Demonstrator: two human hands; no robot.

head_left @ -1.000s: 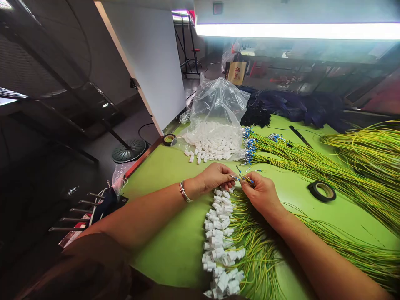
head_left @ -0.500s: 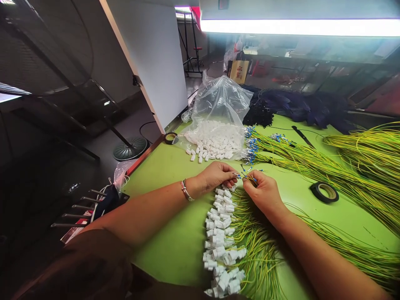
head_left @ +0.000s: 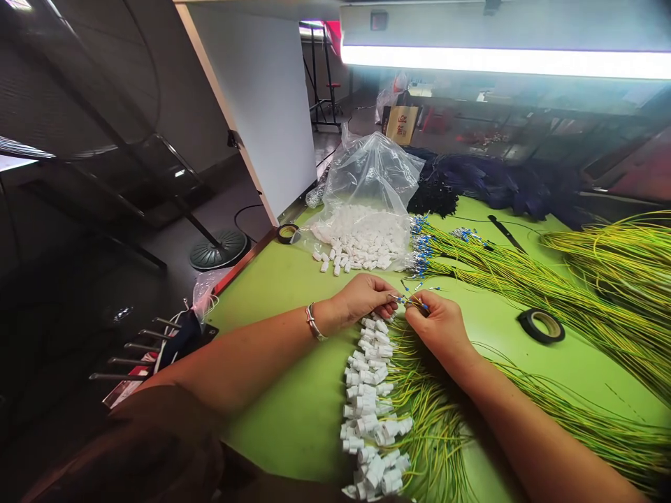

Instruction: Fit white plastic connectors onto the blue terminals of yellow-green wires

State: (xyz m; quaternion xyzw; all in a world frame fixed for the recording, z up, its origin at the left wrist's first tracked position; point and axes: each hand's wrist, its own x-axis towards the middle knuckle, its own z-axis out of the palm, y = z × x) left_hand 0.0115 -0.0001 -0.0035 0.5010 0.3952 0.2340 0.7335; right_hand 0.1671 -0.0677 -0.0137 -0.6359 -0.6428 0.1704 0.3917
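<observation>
My left hand (head_left: 371, 299) pinches the tip of a blue-sleeved wire terminal (head_left: 401, 299). Close against it on the right, my right hand (head_left: 439, 320) is closed around yellow-green wires, with blue ends poking out between its fingers. Just beyond the fingertips lie a few loose blue terminals (head_left: 419, 286). Below both hands runs a long row of white plastic connectors (head_left: 367, 377), each on a yellow-green wire (head_left: 433, 426) that trails to the right. What exactly sits between my left fingertips is partly hidden.
A clear plastic bag (head_left: 370, 175) spills white connectors (head_left: 361, 244) at the back. Beside it lies a bundle of blue-tipped wires (head_left: 503, 269). Black tape rolls (head_left: 542, 326) rest right and far left. Dark cables (head_left: 493, 175) fill the rear; a white panel (head_left: 256, 105) stands left.
The view has tilted up slightly. Both hands stay together, and my right hand has shifted a little left and down. The wire ends between them have turned slightly.
</observation>
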